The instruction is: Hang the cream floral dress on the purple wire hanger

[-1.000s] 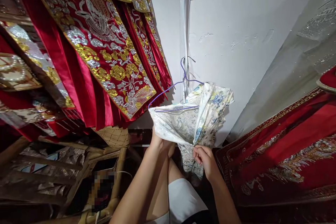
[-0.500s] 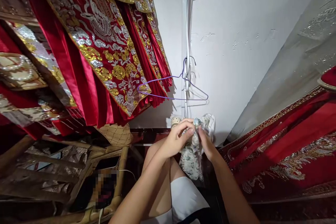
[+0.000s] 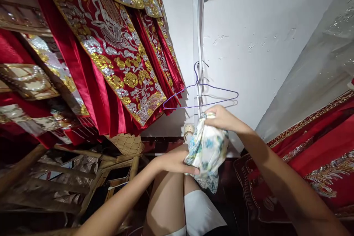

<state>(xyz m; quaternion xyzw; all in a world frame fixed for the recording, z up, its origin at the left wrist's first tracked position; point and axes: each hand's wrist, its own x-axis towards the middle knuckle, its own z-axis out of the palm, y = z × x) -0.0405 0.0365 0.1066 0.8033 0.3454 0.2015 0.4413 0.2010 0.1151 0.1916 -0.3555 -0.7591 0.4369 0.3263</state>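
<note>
Between my hands hangs a bunched white cloth with a blue, green and yellow floral print (image 3: 212, 145); its full shape is hidden in the folds. My right hand (image 3: 221, 118) pinches its top edge, just under a purple wire hanger (image 3: 218, 101). Lower down, my left hand (image 3: 181, 162) grips the cloth's left side, with the thumb lying across the front. The hanger hangs from a white vertical strip (image 3: 199, 25) and carries nothing.
Red gowns with gold and silver embroidery (image 3: 129, 62) hang at the left. Another red beaded garment (image 3: 312, 155) is at the right, below clear plastic sheeting (image 3: 301, 62). A bamboo chair (image 3: 132, 166) stands at lower left.
My right hand has risen toward the hanger with the cloth's top edge, while my left hand has moved down. The cloth is now lifted and more spread out. The hanger has swung around.
</note>
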